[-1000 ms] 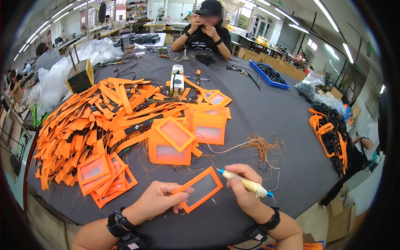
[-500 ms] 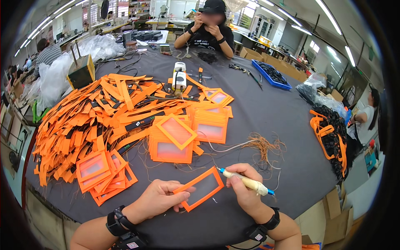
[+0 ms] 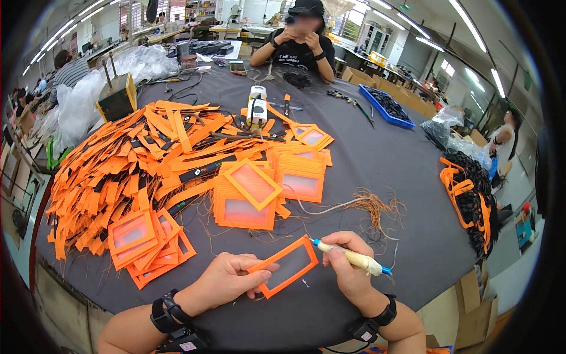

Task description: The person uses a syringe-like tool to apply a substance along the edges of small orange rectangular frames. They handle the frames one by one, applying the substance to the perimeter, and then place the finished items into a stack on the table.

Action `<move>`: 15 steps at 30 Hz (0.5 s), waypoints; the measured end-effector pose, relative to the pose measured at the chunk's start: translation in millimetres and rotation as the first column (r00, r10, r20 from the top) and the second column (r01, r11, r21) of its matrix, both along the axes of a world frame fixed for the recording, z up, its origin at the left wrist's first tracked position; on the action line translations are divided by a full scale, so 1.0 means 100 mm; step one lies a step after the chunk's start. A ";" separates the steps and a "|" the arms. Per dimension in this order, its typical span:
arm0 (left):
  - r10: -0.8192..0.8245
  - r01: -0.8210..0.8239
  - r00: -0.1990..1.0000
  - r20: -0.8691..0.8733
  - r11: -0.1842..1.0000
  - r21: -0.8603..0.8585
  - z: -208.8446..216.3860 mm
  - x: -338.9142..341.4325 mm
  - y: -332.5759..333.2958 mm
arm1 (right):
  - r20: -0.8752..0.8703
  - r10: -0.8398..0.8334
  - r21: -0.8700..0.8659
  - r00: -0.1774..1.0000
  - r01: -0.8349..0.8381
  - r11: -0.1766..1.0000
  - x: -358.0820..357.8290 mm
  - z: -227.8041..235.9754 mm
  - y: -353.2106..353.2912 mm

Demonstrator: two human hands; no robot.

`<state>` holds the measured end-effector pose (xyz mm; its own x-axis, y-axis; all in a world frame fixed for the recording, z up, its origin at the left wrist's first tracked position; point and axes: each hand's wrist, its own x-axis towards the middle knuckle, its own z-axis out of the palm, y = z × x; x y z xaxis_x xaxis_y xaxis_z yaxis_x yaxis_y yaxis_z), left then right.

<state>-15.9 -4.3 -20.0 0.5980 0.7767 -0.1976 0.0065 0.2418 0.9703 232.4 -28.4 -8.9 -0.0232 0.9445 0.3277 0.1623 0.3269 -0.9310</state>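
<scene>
The fingers of my left hand (image 3: 227, 276) are closed on the lower left end of an orange-bordered frame (image 3: 288, 266) with a cloudy clear window, thumb on top and the others behind it. I hold the frame tilted, above the dark grey surface (image 3: 354, 165) and right in front of me, its long sides slanting up to the right. The fingers of my right hand (image 3: 349, 271) are wrapped round a pen-like tool (image 3: 351, 258), pale in the grip and blue at both ends, much as I'd hold a pencil. Its thin tip comes to the upper right corner of the frame; I cannot tell whether they touch. Just beyond my left hand lies a loose fan of similar frames (image 3: 132, 236), and past the held frame stands a neat stack (image 3: 244, 215) with one frame turned askew on top. Behind these, a big heap of orange strips (image 3: 127, 171) spreads to the left. A tangle of orange threads (image 3: 376, 207) lies beyond my right hand, and farther off is a blue tray (image 3: 402, 123) of dark pieces. Across from me sits a person (image 3: 303, 50) in black, both hands raised.
</scene>
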 end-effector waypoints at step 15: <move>-0.010 0.001 0.994 -0.111 0.997 -0.081 0.05 0.02 0.00 | -0.139 -0.012 0.229 0.990 0.044 0.973 -0.16 0.04 -0.08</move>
<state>-14.0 -4.3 -14.9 0.5729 0.7524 -0.3251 0.1147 0.3191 0.9408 216.2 -36.2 -4.7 0.0623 0.8426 0.5348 0.0517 0.5324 -0.8449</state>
